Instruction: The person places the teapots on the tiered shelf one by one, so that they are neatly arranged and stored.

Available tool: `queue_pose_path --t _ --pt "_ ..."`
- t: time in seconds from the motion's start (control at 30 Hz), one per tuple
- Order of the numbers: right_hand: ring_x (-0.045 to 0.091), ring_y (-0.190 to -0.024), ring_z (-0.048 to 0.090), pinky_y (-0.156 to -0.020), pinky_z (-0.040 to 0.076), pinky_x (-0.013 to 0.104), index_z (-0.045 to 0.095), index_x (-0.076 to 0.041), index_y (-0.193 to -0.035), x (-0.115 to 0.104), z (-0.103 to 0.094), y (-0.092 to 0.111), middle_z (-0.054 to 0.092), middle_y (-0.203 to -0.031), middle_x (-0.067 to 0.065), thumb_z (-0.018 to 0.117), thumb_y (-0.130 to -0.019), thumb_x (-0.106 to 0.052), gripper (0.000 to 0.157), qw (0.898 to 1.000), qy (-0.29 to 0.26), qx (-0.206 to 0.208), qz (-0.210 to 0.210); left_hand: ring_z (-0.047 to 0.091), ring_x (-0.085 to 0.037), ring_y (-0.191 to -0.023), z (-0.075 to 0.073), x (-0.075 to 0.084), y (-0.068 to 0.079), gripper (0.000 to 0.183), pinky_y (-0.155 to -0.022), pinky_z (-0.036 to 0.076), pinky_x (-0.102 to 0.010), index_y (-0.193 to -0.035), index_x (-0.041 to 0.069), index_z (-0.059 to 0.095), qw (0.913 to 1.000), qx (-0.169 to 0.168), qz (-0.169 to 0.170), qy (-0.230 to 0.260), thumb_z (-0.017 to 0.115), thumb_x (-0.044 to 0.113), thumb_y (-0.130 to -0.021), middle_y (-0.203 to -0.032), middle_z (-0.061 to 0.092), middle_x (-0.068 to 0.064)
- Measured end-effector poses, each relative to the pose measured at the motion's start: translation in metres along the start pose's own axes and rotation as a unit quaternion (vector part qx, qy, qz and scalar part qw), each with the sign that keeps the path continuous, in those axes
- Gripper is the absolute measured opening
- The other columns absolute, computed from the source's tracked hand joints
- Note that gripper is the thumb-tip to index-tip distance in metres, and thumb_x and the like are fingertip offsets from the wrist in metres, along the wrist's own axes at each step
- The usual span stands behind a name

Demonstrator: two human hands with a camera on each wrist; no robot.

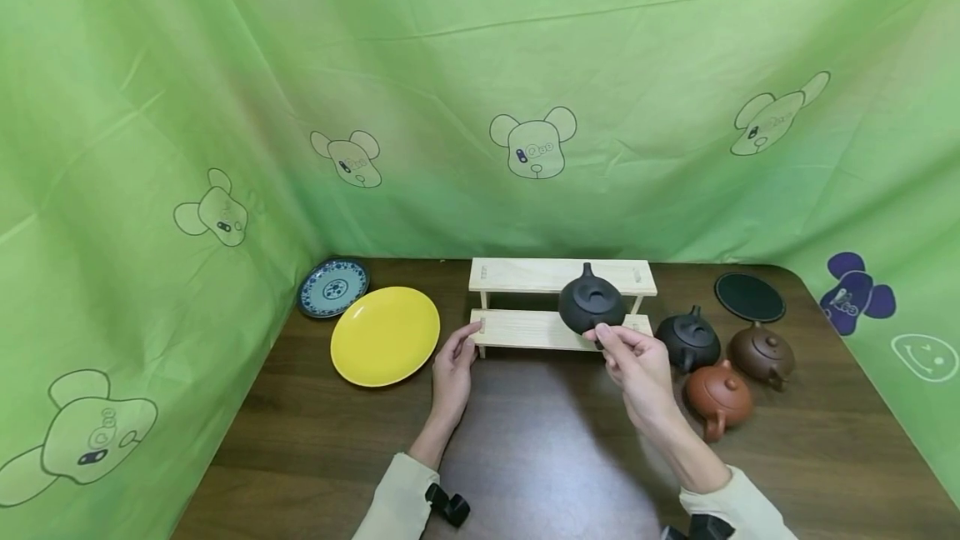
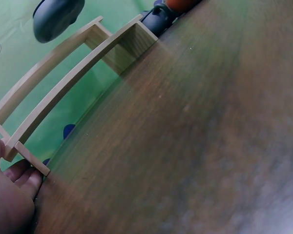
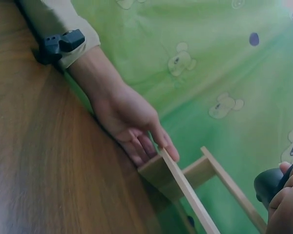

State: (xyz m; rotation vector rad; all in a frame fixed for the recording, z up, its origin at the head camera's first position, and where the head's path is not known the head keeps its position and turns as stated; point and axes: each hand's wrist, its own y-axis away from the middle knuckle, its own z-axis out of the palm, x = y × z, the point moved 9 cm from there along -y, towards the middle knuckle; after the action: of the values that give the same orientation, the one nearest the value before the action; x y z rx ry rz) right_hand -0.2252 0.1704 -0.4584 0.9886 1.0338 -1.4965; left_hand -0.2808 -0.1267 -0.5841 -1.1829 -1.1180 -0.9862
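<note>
My right hand [image 1: 641, 373] pinches the handle of a black teapot [image 1: 591, 303], its spout turned to the back. Both wrist views show that teapot raised above the light wooden two-step rack [image 1: 525, 329]. At the rack's left end my left hand [image 1: 452, 373] grips the lower step. The right wrist view shows that thumb on top of the board and the other fingers curled at its side support. To the right of the rack stand a second black teapot [image 1: 688, 340], a dark brown teapot [image 1: 761, 354] and a reddish-brown teapot [image 1: 718, 398].
Left of the rack lie a yellow plate [image 1: 386, 337] and a blue patterned plate [image 1: 333, 287]. A dark round plate [image 1: 750, 297] lies at the back right, behind the brown teapot. Green printed cloth [image 1: 450, 90] hangs around the brown wooden table [image 1: 525, 440].
</note>
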Motion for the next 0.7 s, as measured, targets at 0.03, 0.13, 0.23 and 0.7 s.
queue_pose_path --t 0.03,0.13,0.23,0.7 --pt "0.02 -0.055 0.01 -0.05 0.003 0.04 0.084 -0.012 -0.089 0.001 0.003 -0.001 0.047 -0.061 -0.01 0.066 -0.11 -0.003 0.029 1.0 0.002 -0.001 0.002 0.07 -0.016 -0.125 0.0 0.0 0.0 0.027 -0.101 0.057 -0.025 -0.134 0.026 0.079 1.0 0.0 0.001 -0.002 0.062 0.02 -0.114 -0.141 0.076 0.007" --pt "0.016 -0.055 0.012 -0.05 0.005 0.039 0.084 -0.011 -0.089 0.004 0.014 -0.002 0.048 -0.061 -0.009 0.067 -0.109 -0.003 0.027 1.0 0.006 -0.006 0.008 0.069 -0.017 -0.125 0.0 0.002 0.001 0.026 -0.101 0.057 -0.026 -0.134 0.026 0.079 1.0 -0.001 0.002 -0.003 0.062 0.022 -0.115 -0.141 0.075 0.007" --pt "0.011 -0.053 0.016 -0.051 0.007 0.038 0.084 -0.009 -0.09 0.007 0.024 -0.003 0.048 -0.061 -0.009 0.069 -0.109 -0.004 0.024 1.0 0.01 -0.01 0.014 0.069 -0.018 -0.125 -0.001 0.003 0.001 0.026 -0.102 0.057 -0.026 -0.134 0.025 0.08 1.0 0.001 0.002 -0.002 0.062 0.022 -0.115 -0.141 0.076 0.007" --pt "-0.003 -0.05 0.032 -0.048 0.018 0.021 0.083 -0.005 -0.091 0.023 0.052 -0.027 0.071 -0.071 -0.009 0.072 -0.108 -0.007 0.02 1.0 0.008 -0.002 0.023 0.069 -0.016 -0.124 -0.001 -0.002 0.0 0.027 -0.101 0.057 -0.026 -0.137 0.025 0.078 1.0 -0.007 -0.003 -0.004 0.063 0.031 -0.115 -0.144 0.074 0.004"
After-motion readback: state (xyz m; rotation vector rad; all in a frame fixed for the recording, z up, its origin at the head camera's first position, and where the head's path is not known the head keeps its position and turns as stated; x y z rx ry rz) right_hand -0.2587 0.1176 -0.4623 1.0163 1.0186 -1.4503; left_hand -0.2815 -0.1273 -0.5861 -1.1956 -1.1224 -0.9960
